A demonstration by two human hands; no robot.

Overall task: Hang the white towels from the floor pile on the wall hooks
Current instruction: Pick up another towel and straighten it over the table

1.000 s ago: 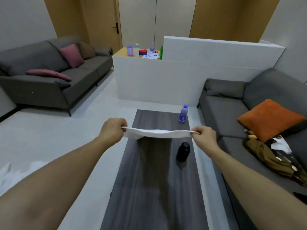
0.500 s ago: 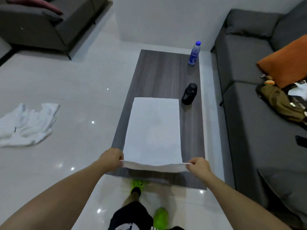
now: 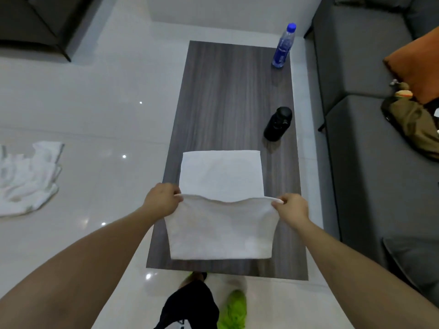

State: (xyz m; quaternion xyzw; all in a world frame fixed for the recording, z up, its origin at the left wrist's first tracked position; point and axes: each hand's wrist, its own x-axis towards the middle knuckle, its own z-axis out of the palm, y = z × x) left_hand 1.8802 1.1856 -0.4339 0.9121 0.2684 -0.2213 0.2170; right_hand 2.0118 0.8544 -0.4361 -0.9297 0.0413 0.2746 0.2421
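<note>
On the table (image 3: 228, 91), towel (image 3: 221, 231) spans both grips.

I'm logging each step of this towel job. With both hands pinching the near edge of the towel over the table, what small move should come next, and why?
Probably carry the held edge forward and lay it on the far half. The left hand and right hand each pinch a corner of the white towel, its near part is lifted and doubled over, and the far part lies flat on the table.
</note>
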